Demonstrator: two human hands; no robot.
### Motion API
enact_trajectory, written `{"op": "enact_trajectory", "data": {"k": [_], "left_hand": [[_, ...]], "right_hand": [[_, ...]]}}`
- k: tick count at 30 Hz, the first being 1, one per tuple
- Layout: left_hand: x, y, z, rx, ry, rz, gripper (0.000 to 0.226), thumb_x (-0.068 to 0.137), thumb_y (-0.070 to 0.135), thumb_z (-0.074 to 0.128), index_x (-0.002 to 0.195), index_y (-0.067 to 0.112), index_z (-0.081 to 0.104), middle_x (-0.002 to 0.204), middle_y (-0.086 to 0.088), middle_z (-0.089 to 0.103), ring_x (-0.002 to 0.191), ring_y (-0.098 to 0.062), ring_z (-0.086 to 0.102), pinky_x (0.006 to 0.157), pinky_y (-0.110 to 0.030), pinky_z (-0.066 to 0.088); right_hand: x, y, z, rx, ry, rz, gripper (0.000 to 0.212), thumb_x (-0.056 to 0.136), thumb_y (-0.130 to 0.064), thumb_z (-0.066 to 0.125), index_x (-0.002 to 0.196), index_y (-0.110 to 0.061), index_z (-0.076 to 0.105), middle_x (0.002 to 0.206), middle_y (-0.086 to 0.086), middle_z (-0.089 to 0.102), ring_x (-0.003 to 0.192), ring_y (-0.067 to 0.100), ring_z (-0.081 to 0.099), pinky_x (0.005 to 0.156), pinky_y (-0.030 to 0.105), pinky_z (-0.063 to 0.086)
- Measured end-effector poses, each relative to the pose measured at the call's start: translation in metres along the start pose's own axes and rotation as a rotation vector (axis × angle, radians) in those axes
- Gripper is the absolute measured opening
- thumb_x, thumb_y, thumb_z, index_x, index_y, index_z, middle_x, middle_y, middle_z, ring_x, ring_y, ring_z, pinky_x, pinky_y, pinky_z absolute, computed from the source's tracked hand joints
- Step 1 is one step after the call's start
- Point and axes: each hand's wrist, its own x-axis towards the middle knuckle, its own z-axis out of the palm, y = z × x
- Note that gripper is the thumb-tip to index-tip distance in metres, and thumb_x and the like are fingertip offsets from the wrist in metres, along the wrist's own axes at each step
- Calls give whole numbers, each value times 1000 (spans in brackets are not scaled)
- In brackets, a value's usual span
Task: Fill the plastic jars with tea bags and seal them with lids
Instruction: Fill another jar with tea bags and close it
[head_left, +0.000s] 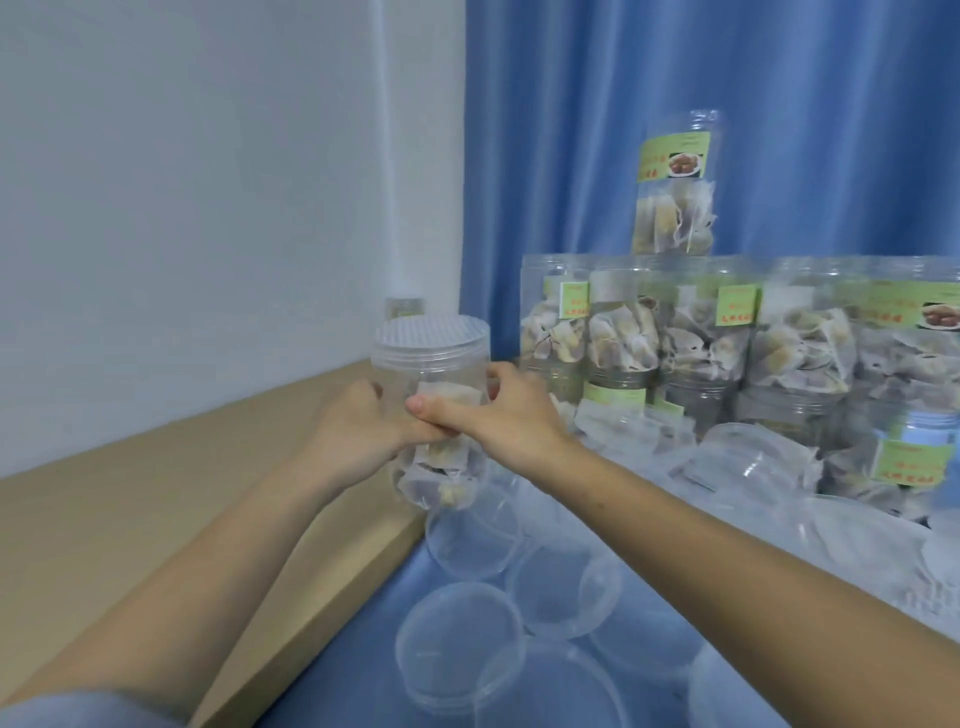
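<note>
A clear plastic jar is held upright in mid-air by both hands, above the corner where a pale wooden ledge meets a blue cloth-covered surface. The left hand is curled round the jar's left side, with the fingers hidden behind the plastic. The right hand is wrapped round the right side; its thumb is laid across the front of the jar, and its fingers are bent round the far side. A ribbed clear lid is seated on the jar's mouth; how tightly it is fastened cannot be told. Tea bags are seen piled in the jar's lower half.

Just behind and to the right, a stack of filled, lidded jars with green labels is set against a blue curtain, and a single filled jar is perched on top of the stack. A heap of loose tea bags is spread at the foot of the stack, near the right wrist. Several loose clear lids are scattered on the blue cloth below the forearms. A small jar is partly hidden behind the held one.

Open room is left on the wooden ledge to the left, bounded by a plain white wall.
</note>
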Motion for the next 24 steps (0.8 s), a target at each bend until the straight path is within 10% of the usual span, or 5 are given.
{"op": "enact_trajectory", "data": {"k": [7,12,14,20,24], "left_hand": [[5,-55,-27,-3,21,-155,22,42,51,74,62,46,67,50,18,61,44,5,57,42,-6,39],[15,-83,-29,-53,37,-297,92,47,42,80,129,18,46,77,11,49,51,-9,61,46,-10,45],[25,-92,-28,-66,69,-299,90,37,45,77,119,21,52,66,9,57,52,-13,65,65,-22,55],[96,-122,15,-237,30,-340,82,83,-4,62,149,11,17,137,-1,48,113,-21,53,87,-28,45],[121,-127,43,-444,-55,-349,68,87,-19,39,147,9,23,148,-7,39,109,-15,49,80,-22,45]], "right_hand": [[29,22,73,-98,-127,87,102,41,-79,67,123,-19,57,124,6,57,111,18,57,97,36,48],[42,30,92,-380,-74,83,109,42,-87,53,123,-14,48,121,3,49,117,19,44,97,40,43],[51,33,96,-359,-94,65,106,41,-87,52,119,-16,54,117,2,56,112,18,52,94,38,47],[125,56,76,-395,-204,303,55,89,-15,58,136,1,36,134,19,46,117,31,52,92,36,50],[141,69,69,-634,-164,334,56,95,-6,41,145,6,19,154,21,15,136,37,30,101,37,40]]}}
